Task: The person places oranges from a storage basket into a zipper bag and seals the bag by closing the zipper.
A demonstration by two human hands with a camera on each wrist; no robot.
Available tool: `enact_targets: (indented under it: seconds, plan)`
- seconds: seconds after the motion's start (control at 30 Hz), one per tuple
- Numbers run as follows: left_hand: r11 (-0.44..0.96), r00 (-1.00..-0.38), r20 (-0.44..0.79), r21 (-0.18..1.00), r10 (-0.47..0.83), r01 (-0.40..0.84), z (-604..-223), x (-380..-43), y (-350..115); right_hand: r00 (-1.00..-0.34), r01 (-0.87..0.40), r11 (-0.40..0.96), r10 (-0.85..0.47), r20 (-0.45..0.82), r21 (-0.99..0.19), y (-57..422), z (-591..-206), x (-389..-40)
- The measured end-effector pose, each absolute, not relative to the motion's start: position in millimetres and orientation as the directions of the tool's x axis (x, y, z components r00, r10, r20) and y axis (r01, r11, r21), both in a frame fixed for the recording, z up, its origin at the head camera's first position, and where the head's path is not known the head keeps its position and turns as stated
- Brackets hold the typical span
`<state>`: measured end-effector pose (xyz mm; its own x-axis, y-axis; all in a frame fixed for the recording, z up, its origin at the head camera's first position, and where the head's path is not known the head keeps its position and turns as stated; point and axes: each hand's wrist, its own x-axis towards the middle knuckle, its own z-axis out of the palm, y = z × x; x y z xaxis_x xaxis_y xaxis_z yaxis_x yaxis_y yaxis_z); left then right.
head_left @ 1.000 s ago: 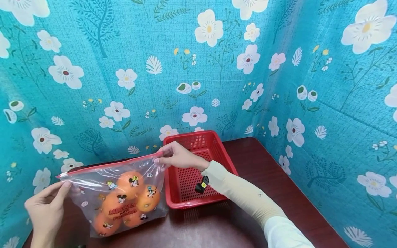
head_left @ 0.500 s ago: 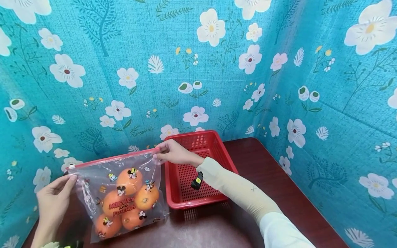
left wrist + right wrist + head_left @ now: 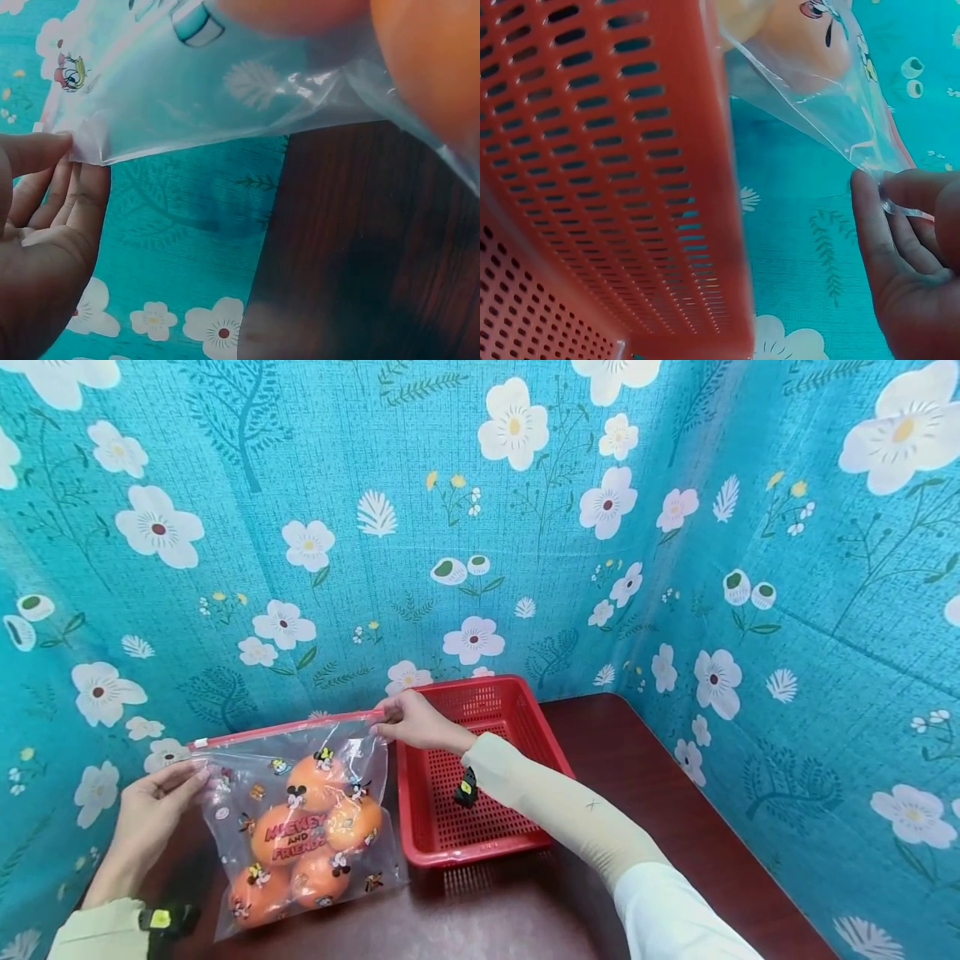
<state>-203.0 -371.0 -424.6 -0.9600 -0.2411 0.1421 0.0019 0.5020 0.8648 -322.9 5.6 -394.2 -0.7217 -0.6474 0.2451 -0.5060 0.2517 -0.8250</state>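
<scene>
A clear zip bag (image 3: 232, 827) with cartoon prints and a red top strip hangs upright between both hands, with several oranges (image 3: 318, 877) inside. My left hand (image 3: 156, 814) pinches its upper left corner between thumb and fingers, just below the white slider (image 3: 199, 743). At the opposite top corner, my right hand (image 3: 423, 722) pinches the red-edged end. The left wrist view shows the left thumb and fingertips (image 3: 45, 150) on the plastic. In the right wrist view the right fingers (image 3: 870, 217) hold the other corner, close beside the red basket (image 3: 727, 225).
The red perforated plastic basket (image 3: 450, 858) stands right of the bag, under the right forearm, with no contents visible. Both stand on a dark reddish-brown table (image 3: 600, 760). Blue floral cloth (image 3: 405, 527) hangs behind and along the right.
My left hand has moved right and up, bringing the bag's left corner with it. The right hand has risen slightly. The bag now faces the head camera more squarely, its slider showing clearly.
</scene>
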Motion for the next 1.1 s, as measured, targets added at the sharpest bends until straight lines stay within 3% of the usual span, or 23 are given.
enact_targets:
  seconds: [0.27, 0.47, 1.1]
  plan:
    - [0.606, -0.983, 0.074, 0.794, -0.166, -0.043, -427, -216, -377, -0.734, -0.556, 0.344, -0.629, 0.254, -0.757, -1, -399, -333]
    - [0.573, -0.988, 0.068, 0.819, -0.141, -0.026, -431, -227, -377, -0.756, -0.561, 0.398, -0.604, 0.254, -0.726, -6, -401, -340]
    - [0.554, -0.968, 0.011, 0.822, -0.252, -0.135, -443, -253, -373, -0.808, -0.507, 0.454, -0.547, 0.22, -0.733, -18, -410, -369]
